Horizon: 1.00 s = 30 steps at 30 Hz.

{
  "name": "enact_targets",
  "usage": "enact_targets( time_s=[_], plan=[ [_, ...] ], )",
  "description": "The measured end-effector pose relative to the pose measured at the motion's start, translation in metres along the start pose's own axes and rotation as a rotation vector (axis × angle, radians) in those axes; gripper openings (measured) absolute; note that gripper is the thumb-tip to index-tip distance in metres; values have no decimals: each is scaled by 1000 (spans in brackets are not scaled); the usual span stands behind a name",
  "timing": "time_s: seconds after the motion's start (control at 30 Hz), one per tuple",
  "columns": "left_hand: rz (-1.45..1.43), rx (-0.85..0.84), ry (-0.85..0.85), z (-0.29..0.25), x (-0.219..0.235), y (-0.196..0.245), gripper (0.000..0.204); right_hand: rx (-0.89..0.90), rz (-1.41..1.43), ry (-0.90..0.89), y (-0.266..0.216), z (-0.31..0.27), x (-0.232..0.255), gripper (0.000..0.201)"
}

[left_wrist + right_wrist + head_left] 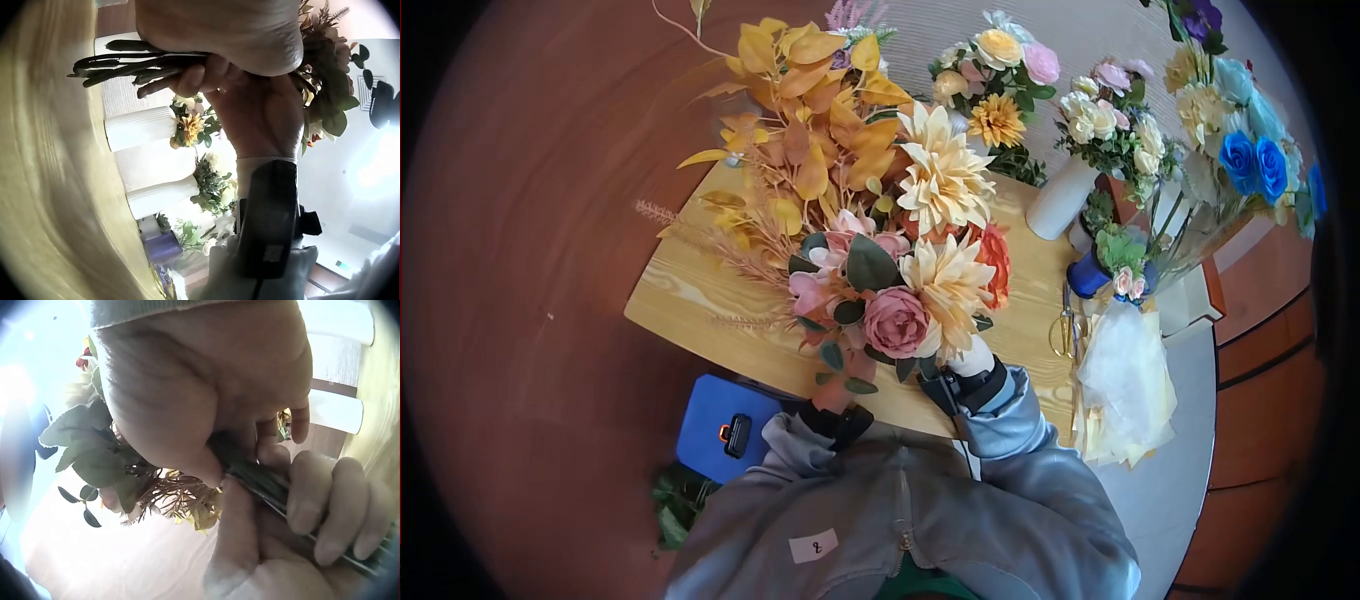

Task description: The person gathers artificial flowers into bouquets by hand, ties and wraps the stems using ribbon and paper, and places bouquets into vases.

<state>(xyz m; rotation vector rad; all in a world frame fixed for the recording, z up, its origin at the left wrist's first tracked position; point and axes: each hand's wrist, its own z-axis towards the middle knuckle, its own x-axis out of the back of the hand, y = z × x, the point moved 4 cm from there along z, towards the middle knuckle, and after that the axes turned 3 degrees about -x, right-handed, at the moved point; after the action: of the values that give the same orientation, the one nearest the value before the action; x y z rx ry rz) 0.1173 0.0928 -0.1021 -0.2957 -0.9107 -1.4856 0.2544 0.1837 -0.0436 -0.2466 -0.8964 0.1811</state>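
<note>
A large bouquet of artificial flowers (pixel 945 290) is held over the table near its front edge. It has cream dahlias, a dusty pink rose (pixel 897 323), orange blooms and long yellow-leaved sprays (pixel 810 150). My left hand (pixel 840 378) grips the bundled stems (pixel 144 62) under the blooms, its fingers curled round them in the right wrist view. Close against it, my right hand (pixel 206 381) also closes round the stems, nearer the flower heads. From above, the blooms cover most of both hands. The bare stem ends stick out past the left hand in the left wrist view.
White vases (pixel 1060 200) of flowers line the table's far side. A blue pot (pixel 1088 275), scissors (pixel 1060 333) and pale wrapping sheets (pixel 1125 385) lie to the right. A blue stool (pixel 705 430) bearing a small black device (pixel 738 436) stands at the lower left.
</note>
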Motion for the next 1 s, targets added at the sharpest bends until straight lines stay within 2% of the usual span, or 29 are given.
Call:
enact_targets(
  time_s=[0.03,0.07,0.13,0.2,0.23,0.33,0.37,0.4,0.43,0.47,0.53,0.57,0.6,0.63,0.67,0.7,0.73,0.77,0.8,0.87,0.9,0.93,0.97,1.0],
  plan=[
    [5,-5,-9,-43,21,-12,36,4,40,7,-4,-3,2,34],
    [8,-11,-21,-7,2,-1,35,3,79,15,-5,-1,5,35],
    [-3,-38,-58,-49,25,-20,33,-19,144,37,-6,0,10,36],
    [-41,-92,-108,-46,20,-18,31,-67,183,77,-7,13,9,37],
    [-65,-121,-134,-61,28,-25,31,-94,199,98,-9,26,3,37],
    [-143,-214,-204,-35,15,5,29,-163,236,169,-3,30,11,39],
    [-559,94,-272,-23,29,19,24,-181,251,192,1,39,11,40],
    [-952,429,-341,-20,30,26,20,-192,271,213,-3,22,21,40],
    [-1003,289,-247,-16,27,32,20,-194,294,226,-3,18,27,41],
    [-1010,285,-264,-11,25,40,20,-191,324,239,-8,17,28,41],
    [-1102,179,-103,1,29,59,23,-173,392,258,-7,20,34,42],
    [-1044,66,12,15,32,75,23,-161,427,266,-9,17,39,43],
    [-1046,68,4,16,40,78,23,-150,465,275,-13,20,47,44],
    [-1093,218,-173,13,41,78,25,-158,466,278,-13,21,60,44],
    [-1131,371,-353,8,37,78,29,-21,262,294,-25,24,87,44],
    [-1133,377,-362,5,29,76,29,114,59,304,-30,20,105,45],
    [-1171,422,-278,-1,18,69,29,106,60,302,-23,13,113,45],
    [-1207,468,-192,-6,11,63,28,-41,122,149,-11,8,113,42],
    [-1208,475,-199,-9,9,60,28,-187,184,-4,0,-1,114,38],
    [-1076,561,-305,-14,3,52,29,-587,189,32,27,-31,131,27],
    [-1079,562,-307,-15,5,52,29,-736,83,101,38,-43,142,23],
    [-891,589,-414,-17,4,50,29,-882,-29,169,48,-56,154,20],
    [-700,611,-516,-18,4,48,29,-945,-138,215,57,-69,164,18],
    [-704,611,-518,-17,4,48,29,-1006,-249,262,64,-82,173,17]
  ],
)
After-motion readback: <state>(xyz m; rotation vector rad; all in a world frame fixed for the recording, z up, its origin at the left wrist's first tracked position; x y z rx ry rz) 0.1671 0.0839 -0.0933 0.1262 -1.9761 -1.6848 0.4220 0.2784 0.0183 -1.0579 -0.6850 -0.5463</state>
